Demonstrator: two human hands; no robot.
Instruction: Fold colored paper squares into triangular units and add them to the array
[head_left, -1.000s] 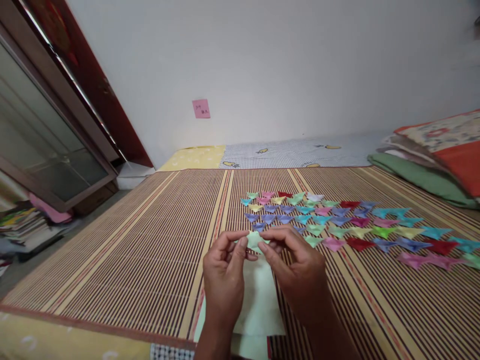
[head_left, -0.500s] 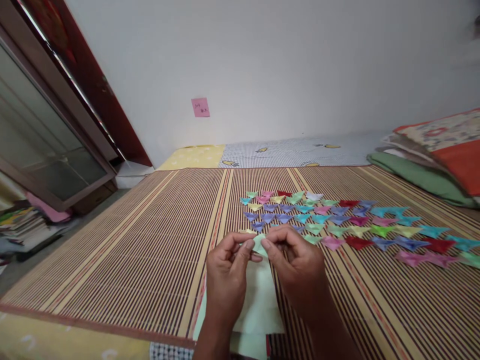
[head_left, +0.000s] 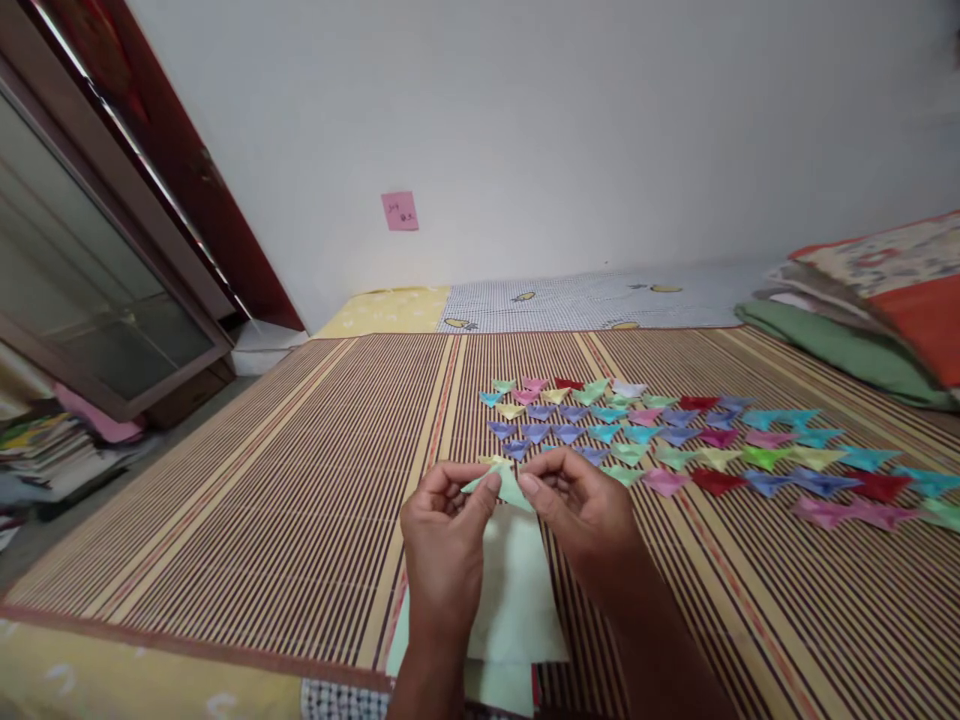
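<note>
A small folded piece of light green paper is between my two hands at the lower centre. My left hand pinches its left part between thumb and fingers. At its right edge, my right hand pinches it with thumb and curled fingers. Larger light green sheets lie on the striped mat below and between my hands. Beyond my hands and to the right, rows of small folded paper shapes in several colours lie on the mat.
The striped mat spans the bed. Folded bedding is piled at the right edge. A pink note is on the wall. At the left are a glass-panelled door and a stack of books.
My hands have moved slightly apart. More of the folded green paper shows between them, now with a pointed, spread shape. The camera view has shifted slightly.
</note>
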